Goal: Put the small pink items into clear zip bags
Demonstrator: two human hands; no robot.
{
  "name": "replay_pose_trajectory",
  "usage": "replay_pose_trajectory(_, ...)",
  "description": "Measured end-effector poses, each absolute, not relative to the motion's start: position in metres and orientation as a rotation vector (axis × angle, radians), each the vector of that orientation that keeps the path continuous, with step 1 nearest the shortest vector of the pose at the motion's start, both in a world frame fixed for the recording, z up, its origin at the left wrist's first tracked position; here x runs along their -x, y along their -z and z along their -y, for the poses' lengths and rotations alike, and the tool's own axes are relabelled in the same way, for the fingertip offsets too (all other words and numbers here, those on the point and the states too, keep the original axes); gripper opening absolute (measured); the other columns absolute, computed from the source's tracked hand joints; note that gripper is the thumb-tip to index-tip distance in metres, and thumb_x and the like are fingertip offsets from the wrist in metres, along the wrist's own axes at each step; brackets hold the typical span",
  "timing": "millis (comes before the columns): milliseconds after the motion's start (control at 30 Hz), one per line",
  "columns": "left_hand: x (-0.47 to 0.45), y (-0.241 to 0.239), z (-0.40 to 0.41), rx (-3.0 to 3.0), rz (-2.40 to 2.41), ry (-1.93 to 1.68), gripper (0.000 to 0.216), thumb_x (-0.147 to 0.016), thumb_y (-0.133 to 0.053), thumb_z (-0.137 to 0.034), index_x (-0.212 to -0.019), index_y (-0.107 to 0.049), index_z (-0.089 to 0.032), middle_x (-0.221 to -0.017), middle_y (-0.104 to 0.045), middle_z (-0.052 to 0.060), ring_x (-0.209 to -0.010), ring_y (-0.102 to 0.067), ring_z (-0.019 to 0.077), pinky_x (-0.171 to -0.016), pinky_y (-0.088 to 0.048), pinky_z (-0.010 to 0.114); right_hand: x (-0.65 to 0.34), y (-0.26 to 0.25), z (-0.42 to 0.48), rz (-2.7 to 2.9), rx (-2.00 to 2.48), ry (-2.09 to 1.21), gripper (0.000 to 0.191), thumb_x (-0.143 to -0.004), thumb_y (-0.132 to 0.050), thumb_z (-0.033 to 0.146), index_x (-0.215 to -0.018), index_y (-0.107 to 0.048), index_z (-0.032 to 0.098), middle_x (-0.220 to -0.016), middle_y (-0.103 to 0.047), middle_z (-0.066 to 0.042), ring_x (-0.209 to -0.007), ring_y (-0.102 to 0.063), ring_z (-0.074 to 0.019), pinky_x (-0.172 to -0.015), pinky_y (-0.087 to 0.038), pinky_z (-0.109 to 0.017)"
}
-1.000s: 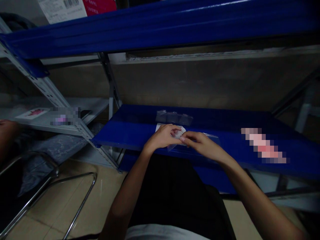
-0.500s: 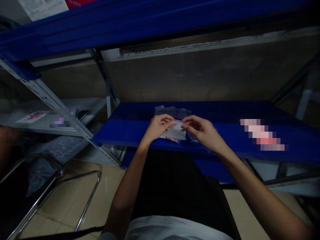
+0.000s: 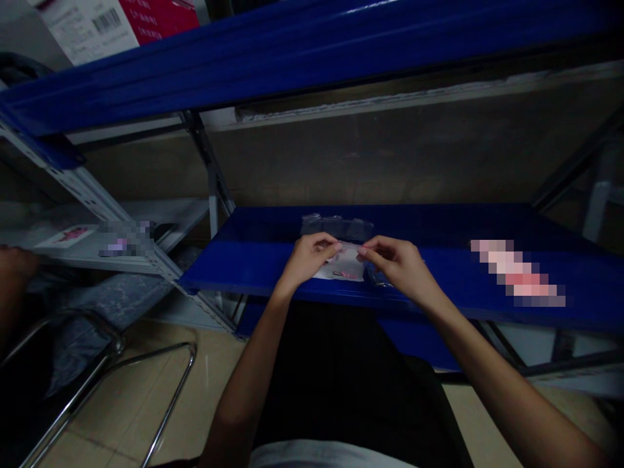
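Observation:
My left hand (image 3: 308, 258) and my right hand (image 3: 398, 263) both pinch the top edge of a small clear plastic bag (image 3: 345, 266) that has a white insert and small pink pieces at its bottom. I hold the bag just above the front of a blue metal shelf (image 3: 253, 250). Behind my hands a stack of empty clear bags (image 3: 336, 225) lies on that shelf.
A pink blurred item (image 3: 517, 278) lies on the shelf at the right. A grey shelf (image 3: 73, 250) at the left carries papers, and another person's hand (image 3: 14, 265) shows at the left edge. A chrome chair frame (image 3: 112, 364) stands low left. A blue shelf beam (image 3: 292, 52) runs overhead.
My hands lifted the small bag from the shelf's front edge and moved apart to its top corners. The view shifted slightly.

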State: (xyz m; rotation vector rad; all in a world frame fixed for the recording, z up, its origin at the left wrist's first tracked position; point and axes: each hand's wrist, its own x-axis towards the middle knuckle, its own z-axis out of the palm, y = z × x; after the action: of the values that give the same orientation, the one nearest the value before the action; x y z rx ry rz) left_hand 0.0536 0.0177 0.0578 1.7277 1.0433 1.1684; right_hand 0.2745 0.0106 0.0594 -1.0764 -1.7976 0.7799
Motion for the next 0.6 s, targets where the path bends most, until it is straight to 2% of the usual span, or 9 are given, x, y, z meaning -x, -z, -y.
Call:
replay_pose_trajectory(133, -0.055, -0.061, -0.015, -1.771, -1.039, -1.172, 0.022, -0.086, -0.072, -0.038, -0.087, -0.073, -0.015, -0.083, -0.073, 0.004, -0.076, -0.066, 0.0136, -0.072, -0.05, 0.025, -0.276, -0.06, -0.01, 1.806, 1.118, -0.647, 0.034, -0.09, -0.066, 0.053, -0.083, -0.074, 0.02, -0.078, -0.075, -0.007, -0.065, -0.064, -0.02, -0.059, -0.043, -0.031)
replay_pose_trajectory(267, -0.057, -0.062, -0.015, -1.747, -1.027, -1.199, 0.021, -0.085, -0.074, -0.036, -0.086, -0.072, -0.015, -0.084, -0.073, 0.005, -0.077, -0.066, 0.0136, -0.073, -0.051, 0.025, -0.273, -0.059, -0.012, 1.727, 1.051, -0.847, 0.033, -0.087, -0.069, 0.053, -0.085, -0.071, 0.02, -0.082, -0.076, -0.007, -0.075, -0.068, -0.0219, -0.066, -0.048, -0.032)
replay_pose_trajectory(367, -0.059, -0.06, -0.015, -1.722, -1.027, -1.216, 0.02, -0.084, -0.074, -0.035, -0.086, -0.073, -0.015, -0.084, -0.073, 0.005, -0.076, -0.066, 0.0135, -0.073, -0.05, 0.025, -0.269, -0.056, -0.013, 1.62, 1.033, -0.961, 0.035, -0.083, -0.073, 0.054, -0.089, -0.069, 0.02, -0.081, -0.075, -0.007, -0.075, -0.068, -0.0218, -0.066, -0.05, -0.032)
replay_pose_trajectory(600, -0.069, -0.053, -0.014, -1.711, -0.953, -1.128, 0.028, -0.084, -0.076, -0.039, -0.096, -0.077, -0.015, -0.095, -0.078, 0.008, -0.083, -0.07, 0.017, -0.077, -0.052, 0.027, -0.269, -0.053, -0.012, 1.65, 1.028, -0.897, 0.039, -0.083, -0.073, 0.057, -0.084, -0.07, 0.019, -0.077, -0.075, -0.007, -0.072, -0.068, -0.0212, -0.069, -0.05, -0.033)
